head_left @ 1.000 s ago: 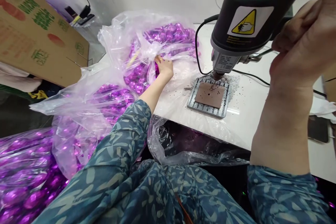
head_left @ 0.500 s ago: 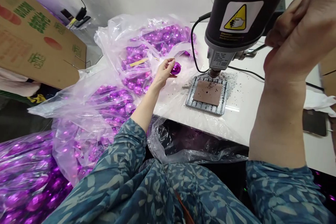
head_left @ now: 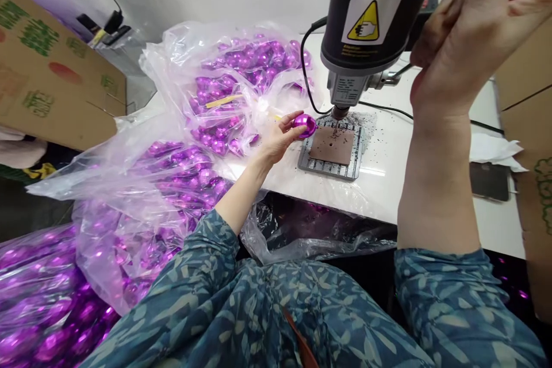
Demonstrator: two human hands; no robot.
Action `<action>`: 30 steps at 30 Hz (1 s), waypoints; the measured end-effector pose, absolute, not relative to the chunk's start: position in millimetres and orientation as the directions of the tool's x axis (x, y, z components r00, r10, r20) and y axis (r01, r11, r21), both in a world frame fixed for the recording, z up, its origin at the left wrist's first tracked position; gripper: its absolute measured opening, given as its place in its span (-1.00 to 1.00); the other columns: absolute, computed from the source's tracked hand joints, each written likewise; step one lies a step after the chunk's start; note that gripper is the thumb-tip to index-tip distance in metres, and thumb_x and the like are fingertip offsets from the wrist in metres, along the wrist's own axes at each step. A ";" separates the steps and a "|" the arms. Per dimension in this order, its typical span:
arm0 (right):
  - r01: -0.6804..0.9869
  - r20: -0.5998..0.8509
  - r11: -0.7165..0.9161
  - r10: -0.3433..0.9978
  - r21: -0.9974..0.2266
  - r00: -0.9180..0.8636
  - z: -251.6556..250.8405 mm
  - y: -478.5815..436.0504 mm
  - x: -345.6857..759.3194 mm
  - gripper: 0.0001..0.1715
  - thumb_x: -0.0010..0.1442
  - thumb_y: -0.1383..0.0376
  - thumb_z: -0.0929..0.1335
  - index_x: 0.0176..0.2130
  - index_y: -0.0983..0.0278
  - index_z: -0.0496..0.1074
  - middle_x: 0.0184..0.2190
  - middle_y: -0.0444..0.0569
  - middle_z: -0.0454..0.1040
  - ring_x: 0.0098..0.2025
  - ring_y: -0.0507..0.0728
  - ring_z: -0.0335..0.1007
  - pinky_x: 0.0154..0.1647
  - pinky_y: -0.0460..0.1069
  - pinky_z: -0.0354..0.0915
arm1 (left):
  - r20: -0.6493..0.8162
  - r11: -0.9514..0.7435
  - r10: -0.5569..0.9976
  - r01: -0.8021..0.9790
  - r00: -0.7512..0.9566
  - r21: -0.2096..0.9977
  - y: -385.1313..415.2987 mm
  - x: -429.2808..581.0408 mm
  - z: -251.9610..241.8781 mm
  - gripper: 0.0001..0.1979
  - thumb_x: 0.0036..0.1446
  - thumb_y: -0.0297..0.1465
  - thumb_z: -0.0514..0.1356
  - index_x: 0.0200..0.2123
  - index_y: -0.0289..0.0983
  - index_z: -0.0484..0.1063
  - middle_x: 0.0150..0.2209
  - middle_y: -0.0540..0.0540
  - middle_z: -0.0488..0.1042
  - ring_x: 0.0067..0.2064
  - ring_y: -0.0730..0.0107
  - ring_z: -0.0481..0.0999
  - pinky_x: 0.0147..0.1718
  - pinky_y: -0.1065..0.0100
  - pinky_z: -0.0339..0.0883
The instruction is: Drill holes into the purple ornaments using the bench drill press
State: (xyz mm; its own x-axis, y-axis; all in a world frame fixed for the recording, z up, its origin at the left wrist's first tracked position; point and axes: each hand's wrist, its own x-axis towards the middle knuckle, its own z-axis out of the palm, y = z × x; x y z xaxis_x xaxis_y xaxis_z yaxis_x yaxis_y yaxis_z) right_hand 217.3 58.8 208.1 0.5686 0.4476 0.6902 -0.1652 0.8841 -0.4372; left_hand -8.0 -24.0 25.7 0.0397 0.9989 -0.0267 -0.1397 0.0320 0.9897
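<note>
My left hand (head_left: 282, 141) pinches a shiny purple ball (head_left: 304, 125) between thumb and fingers. The ball is faceted, with a darker patch on its right side, just left of the chuck (head_left: 340, 113) of a small bench drill press (head_left: 371, 17). Raised at the upper right, my right hand (head_left: 457, 34) is closed around the end of the drill press's feed lever (head_left: 403, 72); its grip is mostly hidden by the fingers. Below the chuck, a brown square pad (head_left: 332, 152) with a small hole lies on the grey slotted base (head_left: 305, 165).
Clear plastic bags (head_left: 172, 52) of purple balls cover the table's left side and spill lower left. Dark shavings lie around the base. A black cable (head_left: 304, 69) loops left of the drill. A phone (head_left: 489, 181) and white tissue (head_left: 494, 149) lie right. A cardboard box (head_left: 56, 86) stands left.
My left hand has carried the purple ball rightward, close to the chuck. My right hand stays on the lever. The whole view has shifted slightly.
</note>
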 end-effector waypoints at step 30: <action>-0.143 0.753 0.906 0.412 -0.398 0.513 206.5 61.8 214.8 -0.10 -0.01 -0.28 0.34 -0.40 0.16 -0.37 -0.65 -0.25 -0.33 -0.76 -0.22 -0.19 -0.65 -0.05 -0.45 | 0.293 -0.345 0.929 0.247 0.226 0.905 -3.3 61.8 -47.7 -0.32 0.23 -0.16 0.57 0.30 -0.19 0.42 0.25 -0.28 0.59 0.29 -0.07 0.64 0.35 -0.18 0.58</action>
State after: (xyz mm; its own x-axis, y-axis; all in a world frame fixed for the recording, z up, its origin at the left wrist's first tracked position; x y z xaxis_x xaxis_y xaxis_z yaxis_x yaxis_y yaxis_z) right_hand 214.8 61.8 206.5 0.5128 0.4117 0.7533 -0.1428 0.9062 -0.3980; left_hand 61.8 -3.3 -47.7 0.2255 0.9291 0.2930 0.2467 -0.3455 0.9054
